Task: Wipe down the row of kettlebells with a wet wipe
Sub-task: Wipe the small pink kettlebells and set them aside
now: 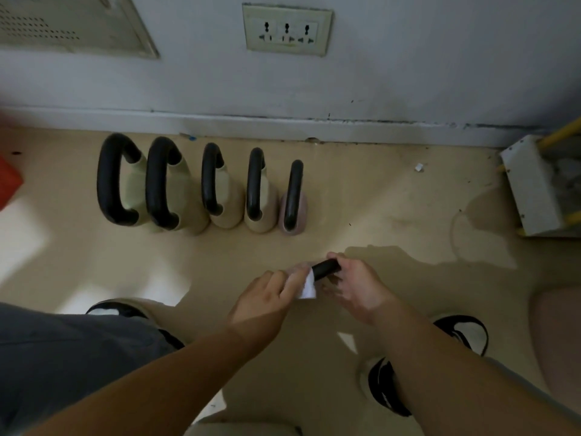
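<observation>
Your right hand is clenched around the black handle of a small kettlebell, low on the floor at centre view. Most of its body is hidden behind your fingers. Your left hand pinches a white wet wipe against the nine o'clock end of that handle. At twelve o'clock from your hands, the row of kettlebells stands along the wall: four cream ones and a pink kettlebell at the three o'clock end. A wall socket sits above them.
</observation>
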Motion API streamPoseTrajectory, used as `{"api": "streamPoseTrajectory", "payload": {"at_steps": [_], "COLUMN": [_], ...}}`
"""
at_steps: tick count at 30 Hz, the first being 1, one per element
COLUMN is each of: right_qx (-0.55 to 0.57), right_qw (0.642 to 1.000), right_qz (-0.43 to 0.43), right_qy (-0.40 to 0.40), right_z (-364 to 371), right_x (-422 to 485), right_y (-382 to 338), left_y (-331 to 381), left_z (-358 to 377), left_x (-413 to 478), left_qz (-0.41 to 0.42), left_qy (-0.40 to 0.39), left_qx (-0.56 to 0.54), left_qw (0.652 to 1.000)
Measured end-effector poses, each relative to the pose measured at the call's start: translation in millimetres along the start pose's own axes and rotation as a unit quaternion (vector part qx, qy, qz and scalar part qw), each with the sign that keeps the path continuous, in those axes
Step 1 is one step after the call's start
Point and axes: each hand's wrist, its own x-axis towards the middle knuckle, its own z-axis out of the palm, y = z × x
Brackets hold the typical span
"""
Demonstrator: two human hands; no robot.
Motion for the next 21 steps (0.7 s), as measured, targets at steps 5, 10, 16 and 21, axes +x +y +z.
{"api": "streamPoseTrajectory", "payload": {"at_steps": [5,10,16,21], "right_qx": [0.023,0.086,0.033,0.015], "right_qw": [1.0,0.996,0.999,1.0], "right_qz": [-0.002,0.01,-0.001,-0.009], "right_qy": [-0.016,-0.008,0.013,-0.005], "right_z": [-4.2,-8.8,2.5,5.9], "right_x": [3.1,7.1,1.1,-1.5], "right_y": [0.7,4.0,-0.2,-2.6], "left_y": [54.2,68.5,-7.5,0.8], "left_z": [-29.1,-35.0,10.7,1.2], "left_x": [77.5,109.4,11.2,-8.7], "left_qz": [-0.051,-0.074,0.016,-0.048], "left_qy": [-0.112,-0.173,0.038,-0.017], "left_qx": [0.032,-0.006,-0.048,-0.04], "left_qw": [0.992,0.982,0.998,0.998]}}
